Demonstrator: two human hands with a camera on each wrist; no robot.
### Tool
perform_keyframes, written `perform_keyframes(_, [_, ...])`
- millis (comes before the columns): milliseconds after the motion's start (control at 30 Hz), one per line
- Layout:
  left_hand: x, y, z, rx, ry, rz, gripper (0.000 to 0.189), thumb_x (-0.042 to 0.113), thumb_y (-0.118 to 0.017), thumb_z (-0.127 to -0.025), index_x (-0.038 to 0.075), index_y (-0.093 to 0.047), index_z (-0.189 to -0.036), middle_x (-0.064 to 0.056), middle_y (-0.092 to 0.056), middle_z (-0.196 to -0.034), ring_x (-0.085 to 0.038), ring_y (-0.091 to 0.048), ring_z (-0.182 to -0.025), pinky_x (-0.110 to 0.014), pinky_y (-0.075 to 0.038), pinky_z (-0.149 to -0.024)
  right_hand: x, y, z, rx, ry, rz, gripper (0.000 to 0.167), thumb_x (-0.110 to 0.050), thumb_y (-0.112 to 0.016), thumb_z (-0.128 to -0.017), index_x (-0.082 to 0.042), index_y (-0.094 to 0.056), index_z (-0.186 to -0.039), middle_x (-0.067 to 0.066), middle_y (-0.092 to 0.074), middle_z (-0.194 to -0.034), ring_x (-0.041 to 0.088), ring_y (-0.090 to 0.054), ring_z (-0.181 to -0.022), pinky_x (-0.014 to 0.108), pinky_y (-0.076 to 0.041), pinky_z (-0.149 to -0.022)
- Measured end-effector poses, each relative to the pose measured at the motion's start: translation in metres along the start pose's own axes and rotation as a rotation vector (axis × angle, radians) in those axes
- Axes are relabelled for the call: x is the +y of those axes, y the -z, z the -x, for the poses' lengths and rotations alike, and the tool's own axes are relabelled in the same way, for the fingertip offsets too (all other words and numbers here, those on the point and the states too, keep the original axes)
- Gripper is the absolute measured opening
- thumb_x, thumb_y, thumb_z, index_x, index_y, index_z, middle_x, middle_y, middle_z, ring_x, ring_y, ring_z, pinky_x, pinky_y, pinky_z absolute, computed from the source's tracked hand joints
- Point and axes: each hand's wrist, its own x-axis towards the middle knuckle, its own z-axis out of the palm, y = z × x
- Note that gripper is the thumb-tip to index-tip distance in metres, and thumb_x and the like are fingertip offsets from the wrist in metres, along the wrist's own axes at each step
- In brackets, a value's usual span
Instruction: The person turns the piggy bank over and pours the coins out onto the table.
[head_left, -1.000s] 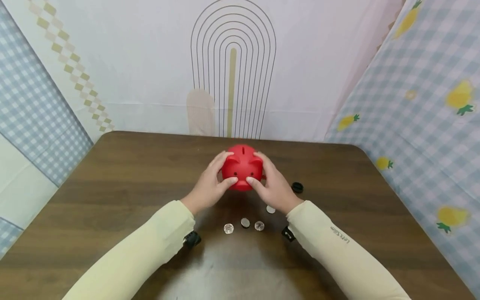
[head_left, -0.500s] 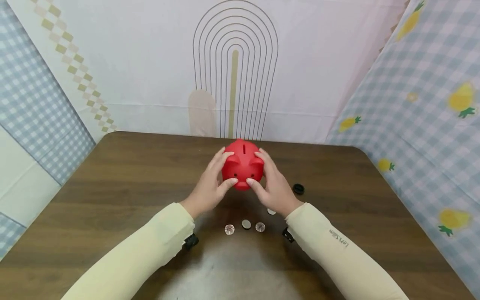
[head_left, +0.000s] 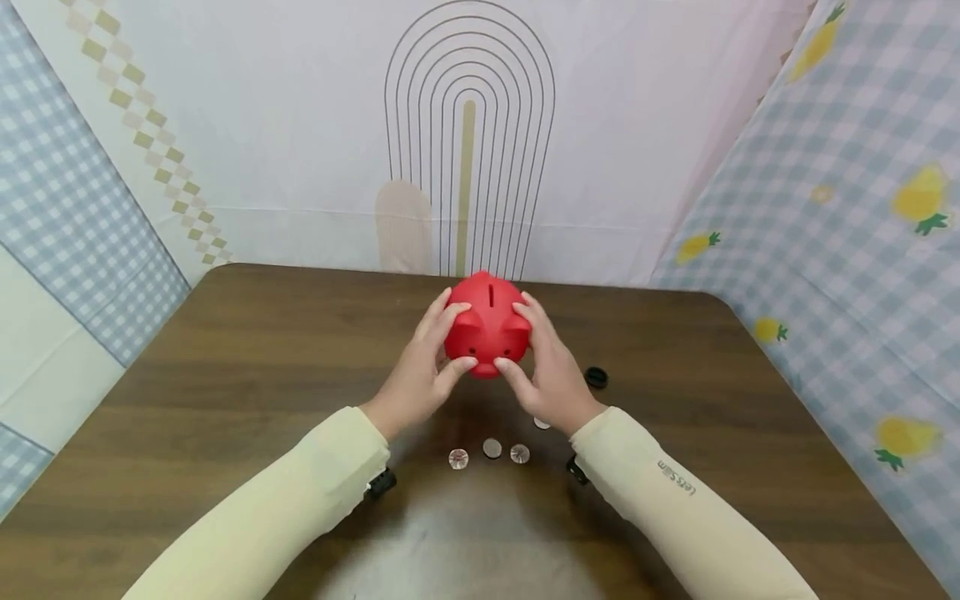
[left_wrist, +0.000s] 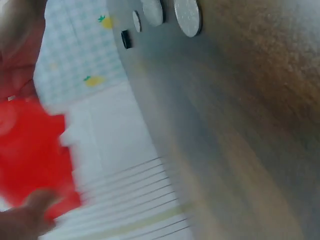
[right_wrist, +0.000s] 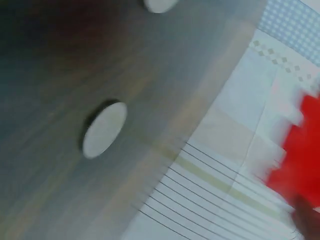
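A red piggy bank [head_left: 487, 321] with a coin slot on top is held between both hands above the table, its snout facing me. On its left side the left hand [head_left: 420, 367] grips it, fingers curved along the side and thumb by the snout. The right hand [head_left: 551, 371] grips the opposite side the same way. The left wrist view shows the piggy bank [left_wrist: 30, 150] blurred and lifted off the tabletop. Only a blurred part of the piggy bank [right_wrist: 302, 160] and a finger appear in the right wrist view.
Several coins [head_left: 492, 448] lie on the brown wooden table [head_left: 262, 358] below the hands, one partly hidden by the right wrist. A round black plug [head_left: 596, 377] lies right of the right hand. Patterned cloths [head_left: 300, 125] hang behind the table and along its sides.
Held in both hands, the piggy bank has risen slightly and tipped so that more of its top and slot shows. The coins and black plug stay put.
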Motion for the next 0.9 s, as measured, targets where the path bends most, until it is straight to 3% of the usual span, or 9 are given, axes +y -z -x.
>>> perform_keyframes(133, [-0.012, -0.001, -0.002, -0.069, 0.166, 0.039, 0.060, 0.001, -0.066, -0.088, 0.001, -0.039, -0.142, -0.019, -0.040, -0.145, -0.035, -0.041, -0.133, -0.047, -0.044, -0.102, 0.002, -0.004, -0.001, -0.193, -0.263, -0.042, 0.067, -0.027, -0.064, -0.093, -0.007, -0.028, -0.146, 0.013, -0.048, -0.135, 0.027, -0.055, -0.114, 0.043, -0.051, -0.094])
perform_keyframes(233, [-0.015, -0.001, -0.001, -0.087, 0.207, 0.052, 0.063, 0.001, -0.066, -0.088, 0.001, -0.037, -0.143, -0.019, -0.040, -0.145, -0.035, -0.041, -0.133, -0.048, -0.040, -0.105, 0.002, -0.007, 0.000, -0.236, -0.360, -0.065, 0.069, -0.029, -0.064, -0.092, -0.009, -0.026, -0.147, 0.011, -0.047, -0.136, 0.028, -0.053, -0.117, 0.043, -0.051, -0.095])
perform_keyframes(333, [-0.013, -0.002, 0.000, -0.041, 0.155, 0.047, 0.063, 0.002, -0.068, -0.087, 0.003, -0.039, -0.143, -0.018, -0.038, -0.147, -0.035, -0.039, -0.134, -0.049, -0.042, -0.103, 0.002, -0.007, 0.001, -0.175, -0.312, -0.064, 0.070, -0.028, -0.065, -0.091, -0.011, -0.027, -0.147, 0.010, -0.047, -0.137, 0.027, -0.054, -0.116, 0.043, -0.052, -0.092])
perform_keyframes(500, [-0.005, -0.005, 0.005, 0.022, -0.016, -0.001, 0.064, 0.001, -0.071, -0.084, 0.005, -0.040, -0.140, -0.018, -0.023, -0.155, -0.038, -0.038, -0.133, -0.047, -0.050, -0.092, 0.003, -0.003, 0.005, -0.011, 0.010, 0.041, 0.073, -0.019, -0.068, -0.088, 0.000, -0.027, -0.145, 0.020, -0.032, -0.150, 0.035, -0.046, -0.127, 0.049, -0.048, -0.096])
perform_keyframes(567, [-0.002, -0.006, 0.005, 0.034, -0.040, -0.001, 0.064, 0.000, -0.071, -0.084, 0.004, -0.040, -0.140, -0.019, -0.021, -0.155, -0.039, -0.038, -0.133, -0.048, -0.050, -0.091, 0.003, -0.001, 0.005, 0.022, 0.053, 0.077, 0.074, -0.018, -0.068, -0.088, 0.001, -0.026, -0.145, 0.021, -0.030, -0.151, 0.036, -0.043, -0.130, 0.050, -0.047, -0.097])
perform_keyframes(633, [-0.003, -0.007, 0.003, 0.021, -0.006, -0.001, 0.062, 0.000, -0.069, -0.085, 0.003, -0.040, -0.140, -0.020, -0.027, -0.152, -0.039, -0.039, -0.132, -0.048, -0.049, -0.095, 0.002, -0.001, 0.005, -0.020, -0.009, 0.060, 0.072, -0.021, -0.067, -0.089, 0.000, -0.027, -0.145, 0.019, -0.037, -0.146, 0.033, -0.047, -0.125, 0.049, -0.049, -0.096])
perform_keyframes(767, [-0.009, -0.006, 0.001, -0.028, 0.141, 0.024, 0.060, 0.001, -0.068, -0.087, 0.000, -0.041, -0.140, -0.020, -0.040, -0.145, -0.036, -0.041, -0.132, -0.049, -0.042, -0.104, 0.001, -0.003, 0.004, -0.179, -0.259, 0.008, 0.069, -0.027, -0.064, -0.092, -0.008, -0.026, -0.147, 0.012, -0.048, -0.136, 0.027, -0.054, -0.117, 0.045, -0.051, -0.095])
perform_keyframes(900, [-0.011, -0.005, 0.001, -0.043, 0.172, 0.037, 0.062, 0.001, -0.068, -0.086, 0.001, -0.040, -0.141, -0.020, -0.040, -0.145, -0.036, -0.041, -0.131, -0.049, -0.039, -0.106, 0.000, -0.005, 0.003, -0.208, -0.339, -0.025, 0.070, -0.028, -0.065, -0.091, -0.011, -0.025, -0.147, 0.010, -0.046, -0.137, 0.027, -0.051, -0.120, 0.045, -0.050, -0.095])
